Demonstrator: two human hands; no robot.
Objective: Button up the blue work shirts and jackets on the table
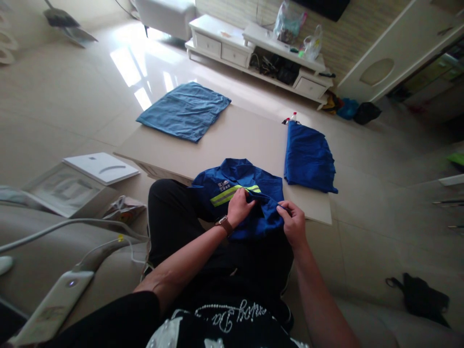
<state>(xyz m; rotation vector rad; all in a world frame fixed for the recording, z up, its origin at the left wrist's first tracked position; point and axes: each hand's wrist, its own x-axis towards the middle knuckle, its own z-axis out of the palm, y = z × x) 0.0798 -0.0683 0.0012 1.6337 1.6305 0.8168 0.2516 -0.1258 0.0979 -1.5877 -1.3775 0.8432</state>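
A blue work jacket (pixel 237 171) with a yellow-green reflective stripe and white lettering lies partly on the table and partly over my lap, its collar facing away from me. My left hand (pixel 239 205), with a watch on the wrist, pinches the jacket's front near the stripe. At the jacket's right side, my right hand (pixel 293 223) grips the edge of the cloth between thumb and fingers. Between both hands the fabric is lifted and folded. The lower part of the jacket is partly hidden by my hands and arms.
Folded light-blue cloth (pixel 184 111) lies at the table's far left, folded dark-blue cloth (pixel 308 157) at its right end. Bottles with red caps (pixel 294 116) show behind that. White boxes (pixel 101 167) stand left of the low table (pixel 250 135). A power bank (pixel 54 304) rests on the sofa.
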